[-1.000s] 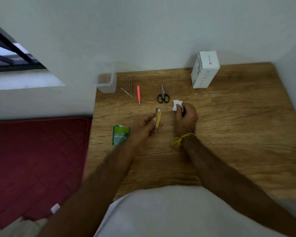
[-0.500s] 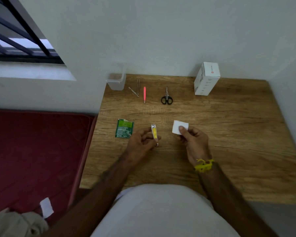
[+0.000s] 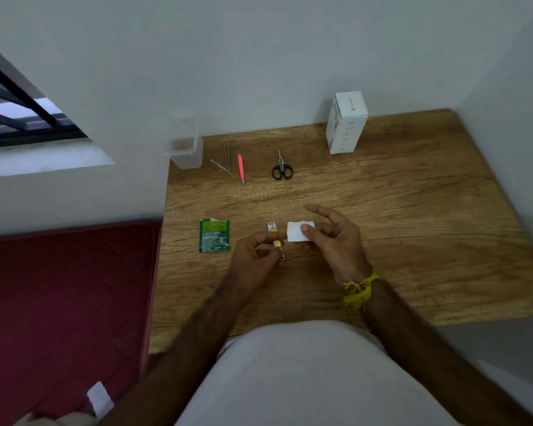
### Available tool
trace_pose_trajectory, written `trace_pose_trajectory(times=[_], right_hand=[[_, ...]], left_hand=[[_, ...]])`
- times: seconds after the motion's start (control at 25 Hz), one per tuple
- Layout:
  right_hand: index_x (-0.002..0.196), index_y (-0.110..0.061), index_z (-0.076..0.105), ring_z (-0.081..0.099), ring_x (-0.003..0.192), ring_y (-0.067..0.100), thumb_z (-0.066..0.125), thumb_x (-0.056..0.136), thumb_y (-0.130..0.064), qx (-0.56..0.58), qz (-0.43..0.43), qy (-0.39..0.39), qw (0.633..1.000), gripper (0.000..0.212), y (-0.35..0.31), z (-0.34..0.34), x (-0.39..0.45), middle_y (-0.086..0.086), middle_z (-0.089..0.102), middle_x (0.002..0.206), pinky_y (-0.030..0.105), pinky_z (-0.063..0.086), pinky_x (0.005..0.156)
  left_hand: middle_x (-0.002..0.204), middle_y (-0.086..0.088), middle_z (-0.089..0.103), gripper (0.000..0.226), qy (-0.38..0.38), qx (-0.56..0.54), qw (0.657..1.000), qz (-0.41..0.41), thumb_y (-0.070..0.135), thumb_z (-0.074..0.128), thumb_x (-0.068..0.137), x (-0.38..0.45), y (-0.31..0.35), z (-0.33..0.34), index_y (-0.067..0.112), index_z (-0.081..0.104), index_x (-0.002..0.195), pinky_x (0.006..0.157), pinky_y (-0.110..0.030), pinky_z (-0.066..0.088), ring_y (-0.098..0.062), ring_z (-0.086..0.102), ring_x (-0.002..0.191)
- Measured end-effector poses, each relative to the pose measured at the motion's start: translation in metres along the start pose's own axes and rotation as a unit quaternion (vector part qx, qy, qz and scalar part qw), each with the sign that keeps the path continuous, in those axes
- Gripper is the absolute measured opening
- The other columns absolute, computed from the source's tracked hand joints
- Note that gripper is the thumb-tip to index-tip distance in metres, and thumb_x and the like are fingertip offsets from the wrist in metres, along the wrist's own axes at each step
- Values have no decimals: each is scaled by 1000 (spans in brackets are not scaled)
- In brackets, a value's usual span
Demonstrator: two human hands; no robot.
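Wooden table (image 3: 413,226) is sitting against a white wall. Left hand (image 3: 256,256) is pinching the nail clipper (image 3: 273,232), long axis running 11 to 5. Right hand (image 3: 336,241) is pinching a white pad (image 3: 299,232) just beside it at 3 o'clock, with nothing lying between. Green sachet (image 3: 214,235) is lying at 9, scissors (image 3: 281,169) at 12.

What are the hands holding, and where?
Left hand pinches the nail clipper near its lower end; right hand pinches the white pad by its right edge.
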State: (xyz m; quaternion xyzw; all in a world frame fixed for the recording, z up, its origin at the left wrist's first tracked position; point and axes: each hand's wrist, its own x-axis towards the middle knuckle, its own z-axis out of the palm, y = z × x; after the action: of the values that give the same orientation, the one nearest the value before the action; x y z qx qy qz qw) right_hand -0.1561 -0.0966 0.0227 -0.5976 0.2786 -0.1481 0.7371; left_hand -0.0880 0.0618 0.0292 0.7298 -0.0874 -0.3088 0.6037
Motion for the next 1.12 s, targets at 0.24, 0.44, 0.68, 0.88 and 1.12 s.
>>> trace_pose_trajectory(times=[0.24, 0.44, 0.68, 0.88, 1.12], right_hand=[[108, -9, 76, 69, 87, 4, 72, 86, -4, -100, -41, -44, 993, 23, -3, 1, 1, -3, 75, 92, 18, 53, 75], [112, -12, 74, 69, 90, 7, 75, 85, -8, -213, -48, -61, 974, 28, 1, 5, 3, -1, 74, 99, 19, 55, 80], [92, -17, 79, 69, 83, 8, 78, 82, -12, -212, -22, -45, 976, 11, 3, 6, 6, -3, 74, 89, 19, 55, 74], [88, -12, 77, 68, 75, 0, 78, 82, -15, -158, 4, 80, 984, 7, 4, 7, 17, -5, 74, 83, 18, 51, 67], [93, -14, 71, 62, 82, 11, 69, 89, -12, -316, -234, 40, 919, 5, 37, 19, 20, -4, 68, 87, 32, 52, 72]], left_hand=[[97, -10, 76, 22, 8, -39, 999, 5, 24, 70, 92, 6, 2, -3, 9, 75, 107, 69, -36, 59, -38, 72, 87], [97, -9, 76, 18, 37, -41, 998, 11, 12, 73, 88, 8, 1, -3, 5, 74, 104, 62, -30, 58, -40, 72, 84], [91, -12, 76, 14, 50, -31, 998, 15, 11, 72, 90, 13, -4, -9, 9, 75, 103, 63, -33, 56, -29, 71, 70], [103, -9, 74, 30, 7, -39, 999, -4, 0, 65, 92, 13, -10, -11, 17, 67, 117, 71, -31, 61, -18, 74, 83], [104, -13, 74, 43, 13, -111, 991, -70, -2, 70, 88, 11, -27, 1, 10, 57, 128, 71, -31, 62, -24, 75, 87]])
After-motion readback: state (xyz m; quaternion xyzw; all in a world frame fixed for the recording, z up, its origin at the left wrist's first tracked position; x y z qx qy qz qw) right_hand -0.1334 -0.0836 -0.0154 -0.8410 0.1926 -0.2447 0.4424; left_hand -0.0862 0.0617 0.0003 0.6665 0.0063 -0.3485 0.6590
